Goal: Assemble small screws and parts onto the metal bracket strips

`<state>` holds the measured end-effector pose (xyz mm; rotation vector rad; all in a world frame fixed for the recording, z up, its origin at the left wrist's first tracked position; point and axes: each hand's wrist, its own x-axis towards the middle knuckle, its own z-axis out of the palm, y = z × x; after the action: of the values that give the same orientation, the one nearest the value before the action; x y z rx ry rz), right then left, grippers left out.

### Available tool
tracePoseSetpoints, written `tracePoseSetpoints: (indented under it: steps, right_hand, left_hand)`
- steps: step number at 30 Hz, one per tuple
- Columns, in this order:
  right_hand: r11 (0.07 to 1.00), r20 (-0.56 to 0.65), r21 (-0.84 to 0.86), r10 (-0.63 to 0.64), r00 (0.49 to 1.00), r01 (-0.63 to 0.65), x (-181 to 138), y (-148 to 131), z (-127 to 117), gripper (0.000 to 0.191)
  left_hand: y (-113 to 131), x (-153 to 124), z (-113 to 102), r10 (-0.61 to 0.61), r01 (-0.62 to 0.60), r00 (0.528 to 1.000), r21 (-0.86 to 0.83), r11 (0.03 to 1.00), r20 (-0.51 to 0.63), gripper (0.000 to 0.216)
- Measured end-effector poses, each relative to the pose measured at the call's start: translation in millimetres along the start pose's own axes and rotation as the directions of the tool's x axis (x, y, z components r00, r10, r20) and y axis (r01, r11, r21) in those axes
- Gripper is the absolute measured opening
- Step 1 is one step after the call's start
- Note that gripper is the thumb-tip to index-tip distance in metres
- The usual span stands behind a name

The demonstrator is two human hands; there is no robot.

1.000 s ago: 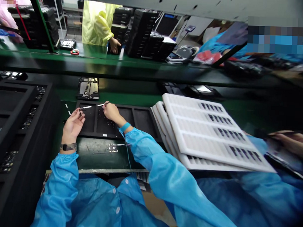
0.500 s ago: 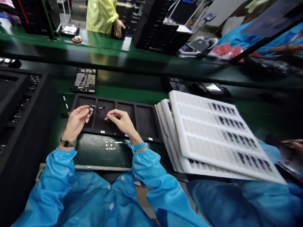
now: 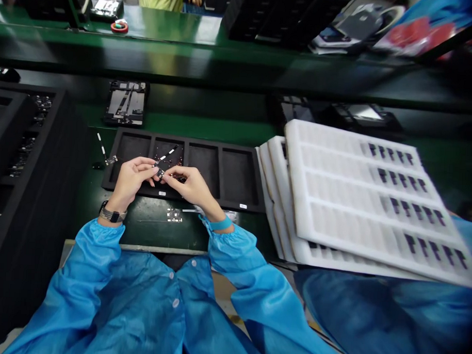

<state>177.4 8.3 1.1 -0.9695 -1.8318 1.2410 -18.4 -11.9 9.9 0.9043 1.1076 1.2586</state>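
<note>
Between my hands is a small circuit board (image 3: 160,172) with a thin black-and-white flex strip rising from it. My left hand (image 3: 134,177) pinches the board's left side. At the board's right edge are the closed fingertips of my right hand (image 3: 187,183); whatever is between them is too small to make out. Both hands are over a black foam tray (image 3: 241,177) with several compartments, one of which holds tiny reddish parts (image 3: 174,158). Another small board with a strip (image 3: 111,159) lies by the tray's left edge, and a further flat board (image 3: 175,215) lies on the bench in front.
White foam trays (image 3: 336,188) holding rows of black parts are stacked on the right. Deep black trays (image 3: 51,155) with circuit boards stand at left. An opened device (image 3: 126,103) lies behind the tray. A raised green shelf (image 3: 167,32) crosses the back; a blue-sleeved person is at right.
My left hand has moved right with the board, and my right hand's fingertips now meet it at its edge. The camera view has tilted down and shifted a little.
</note>
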Motion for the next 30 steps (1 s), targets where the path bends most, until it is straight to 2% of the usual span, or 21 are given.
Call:
tracePoseSetpoints:
  steps: [17,25,30]
  right_hand:
    - [0.998,0.044,-0.009,0.069,0.997,-0.068,-1.3,-2.8,-5.5,0.024]
    - [0.998,-0.082,-0.011,0.061,0.995,-0.062,-3.3,4.3,8.0,0.023]
    - [0.995,-0.032,0.061,0.077,0.997,-0.074,-3.4,1.6,4.6,0.028]
  left_hand:
    - [-2.1,-1.0,-1.2,-0.003,0.002,1.000,0.085,0.996,0.019,0.039]
    - [-3.1,-2.9,1.2,0.005,-0.002,0.999,0.067,0.998,-0.044,0.042]
    - [-3.3,-1.8,-1.9,-0.040,0.040,0.999,0.019,0.999,-0.006,0.047]
